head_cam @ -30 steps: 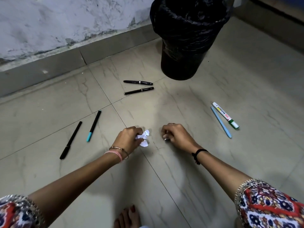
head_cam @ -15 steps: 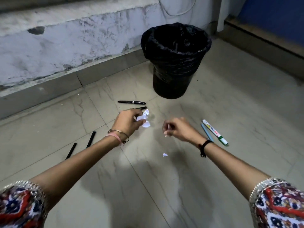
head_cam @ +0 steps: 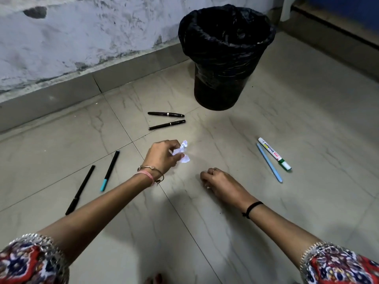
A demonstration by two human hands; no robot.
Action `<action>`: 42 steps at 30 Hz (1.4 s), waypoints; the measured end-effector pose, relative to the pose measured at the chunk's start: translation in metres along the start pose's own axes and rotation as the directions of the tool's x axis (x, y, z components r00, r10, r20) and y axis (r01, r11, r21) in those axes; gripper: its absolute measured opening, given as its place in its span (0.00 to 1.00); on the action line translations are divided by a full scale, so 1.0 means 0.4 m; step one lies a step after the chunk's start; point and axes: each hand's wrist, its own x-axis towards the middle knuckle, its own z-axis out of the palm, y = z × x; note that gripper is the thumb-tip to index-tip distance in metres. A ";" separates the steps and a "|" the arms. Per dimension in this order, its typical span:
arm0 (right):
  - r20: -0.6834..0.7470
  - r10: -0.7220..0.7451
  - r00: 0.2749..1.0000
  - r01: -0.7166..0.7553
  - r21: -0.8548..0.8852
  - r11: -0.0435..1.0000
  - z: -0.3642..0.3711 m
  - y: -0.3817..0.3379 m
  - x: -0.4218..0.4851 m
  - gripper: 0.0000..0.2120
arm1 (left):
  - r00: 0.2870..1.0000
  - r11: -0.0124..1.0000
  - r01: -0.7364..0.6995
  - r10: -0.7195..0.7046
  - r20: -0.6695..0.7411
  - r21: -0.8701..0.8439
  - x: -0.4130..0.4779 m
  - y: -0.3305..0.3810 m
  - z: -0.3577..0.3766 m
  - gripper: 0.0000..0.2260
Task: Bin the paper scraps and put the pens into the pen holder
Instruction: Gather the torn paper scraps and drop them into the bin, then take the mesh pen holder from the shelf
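Hands low, left hand (head_cam: 162, 155) gripping crumpled paper (head_cam: 184, 153), right hand (head_cam: 220, 181) pinching tiny scrap (head_cam: 208, 187)

The floor (head_cam: 287, 119) is laid with large pale grey-beige tiles veined like marble, with thin dark grout lines crossing it on the diagonal. Along its far edge a plain grey skirting (head_cam: 61, 99) meets a whitewashed wall (head_cam: 82, 27), blotched and streaked with grey, with a dark chipped patch (head_cam: 34, 12) high on the left. At the upper right a brownish ledge (head_cam: 328, 39) runs under a blue surface (head_cam: 348, 7); the light is dim, brightest on the middle tiles.
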 end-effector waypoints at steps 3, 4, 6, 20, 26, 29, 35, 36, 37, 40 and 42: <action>0.025 0.027 0.999 -0.028 0.025 0.999 0.002 0.000 0.006 0.06 | 1.000 1.000 0.000 0.000 -0.008 0.005 -0.003 -0.010 -0.003 0.03; 0.040 0.039 0.998 -0.041 0.062 0.997 -0.002 0.002 0.008 0.04 | 1.000 1.000 -0.002 0.002 -0.010 0.008 -0.005 -0.010 -0.006 0.03; 0.039 0.080 0.996 -0.086 0.182 0.979 -0.014 0.009 0.009 0.02 | 1.000 1.000 -0.006 0.006 -0.014 0.004 -0.009 -0.007 -0.012 0.04; -0.432 0.377 0.819 0.020 0.678 0.735 -0.576 -0.013 0.180 0.04 | 0.992 0.996 -0.087 0.084 -0.090 -0.028 0.176 0.232 -0.220 0.06; -0.475 0.564 0.676 0.003 0.767 0.642 -0.766 0.094 0.363 0.09 | 0.989 0.992 -0.106 0.098 -0.115 -0.070 0.421 0.428 -0.304 0.11; -0.418 0.673 0.610 -0.113 0.795 0.597 -0.805 0.173 0.459 0.09 | 0.991 0.993 -0.040 0.025 -0.133 -0.115 0.544 0.499 -0.301 0.14; -0.130 0.735 0.666 -0.326 0.835 0.443 -0.867 0.220 0.517 0.08 | 0.989 0.975 0.131 -0.141 -0.046 -0.177 0.702 0.535 -0.243 0.12; -0.115 0.732 0.672 -0.330 0.838 0.434 -0.875 0.221 0.514 0.09 | 0.987 0.973 0.151 -0.158 -0.028 -0.172 0.705 0.535 -0.236 0.14; -0.106 0.731 0.674 -0.326 0.845 0.424 -0.892 0.222 0.511 0.10 | 0.985 0.969 0.167 -0.173 -0.017 -0.184 0.705 0.543 -0.238 0.15; -0.122 0.756 0.643 -0.342 0.838 0.426 -0.960 0.213 0.486 0.15 | 0.979 0.960 0.203 -0.203 0.021 -0.194 0.676 0.598 -0.282 0.11; -0.142 0.766 0.627 -0.336 0.838 0.430 -1.013 0.189 0.466 0.15 | 0.978 0.958 0.210 -0.207 0.036 -0.195 0.648 0.642 -0.329 0.08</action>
